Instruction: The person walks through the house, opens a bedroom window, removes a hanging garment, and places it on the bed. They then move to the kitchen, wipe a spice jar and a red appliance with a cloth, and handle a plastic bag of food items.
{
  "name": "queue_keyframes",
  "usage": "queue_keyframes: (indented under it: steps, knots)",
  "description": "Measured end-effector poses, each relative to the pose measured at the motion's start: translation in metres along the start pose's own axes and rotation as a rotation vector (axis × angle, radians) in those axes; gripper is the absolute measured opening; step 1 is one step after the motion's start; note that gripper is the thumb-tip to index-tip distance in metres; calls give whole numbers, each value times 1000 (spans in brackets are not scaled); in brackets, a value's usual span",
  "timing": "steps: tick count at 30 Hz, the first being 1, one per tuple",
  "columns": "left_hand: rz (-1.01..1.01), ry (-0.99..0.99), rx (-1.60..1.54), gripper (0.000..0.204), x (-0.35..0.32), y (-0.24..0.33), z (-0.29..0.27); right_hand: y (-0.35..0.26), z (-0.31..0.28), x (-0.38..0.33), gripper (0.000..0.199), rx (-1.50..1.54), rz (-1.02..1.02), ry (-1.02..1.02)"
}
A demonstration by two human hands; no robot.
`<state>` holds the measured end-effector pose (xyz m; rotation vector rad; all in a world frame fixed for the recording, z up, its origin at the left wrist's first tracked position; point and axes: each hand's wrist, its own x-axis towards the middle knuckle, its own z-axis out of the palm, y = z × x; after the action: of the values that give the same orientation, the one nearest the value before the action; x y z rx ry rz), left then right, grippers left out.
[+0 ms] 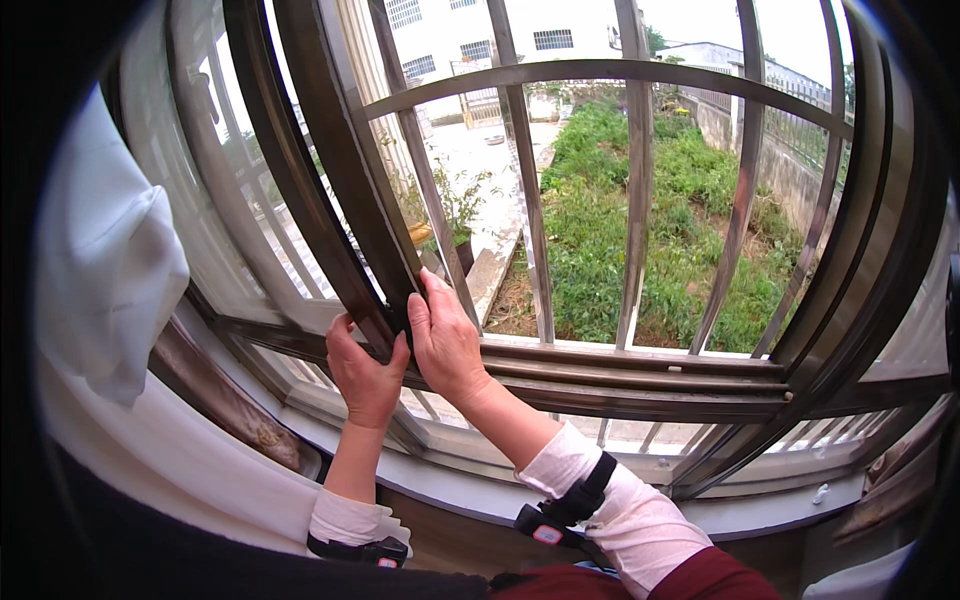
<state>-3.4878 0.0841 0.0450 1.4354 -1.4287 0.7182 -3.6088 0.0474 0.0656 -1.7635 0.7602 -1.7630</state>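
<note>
L hand (pixel 365 378) w/ fingers (pixel 342 340) curled, R hand (pixel 447 342) just beside, thumb up, fingers prob. bent, forearm (pixel 512 414) slanted.

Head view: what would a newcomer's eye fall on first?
First, the left hand and right hand at the lower end of a dark window frame, left of centre. Then the bright green plants outside, behind metal bars at upper right, and the pale curtain at the left.

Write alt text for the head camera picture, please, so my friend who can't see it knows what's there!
A person's left hand and right hand touch a dark upright window frame low down. Outside, metal bars stand in front of green plants, and a white curtain hangs at the picture's left.
</note>
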Motion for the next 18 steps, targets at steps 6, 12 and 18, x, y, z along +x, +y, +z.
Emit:
queue_keyframes:
  steps: [6, 12, 18]
  knots:
    - [-118, -27, -202, 68, 3, 7, 1, 9, 0, 1, 50, 19, -17, -51]
    - [-202, -73, -264, 71, 3, 7, 1, 8, 7, 6, 62, 168, 153, -198]
    - [-202, -102, -245, 75, 7, 8, -2, 16, 33, 22, 66, 353, 235, -265]
